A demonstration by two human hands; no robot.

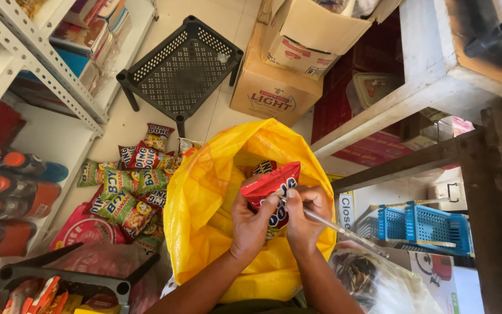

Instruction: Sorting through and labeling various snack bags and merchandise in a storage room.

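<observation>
Red snack packet [271, 185] in left grip [251, 224] (pinched)

Both forearms rise from the lower edge of the view and converge toward the centre, bare to the elbow. The left hand [251, 224] is held palm-inward, its fingers [268, 202] curled forward and closed in a grasp, thumb side uppermost. The right hand [306, 216] sits just beside it, knuckles touching or nearly touching the left, its fingers [297, 203] pinched together in a writing grip. Both wrists are slightly flexed, and the two hands work close together at the same height.
</observation>
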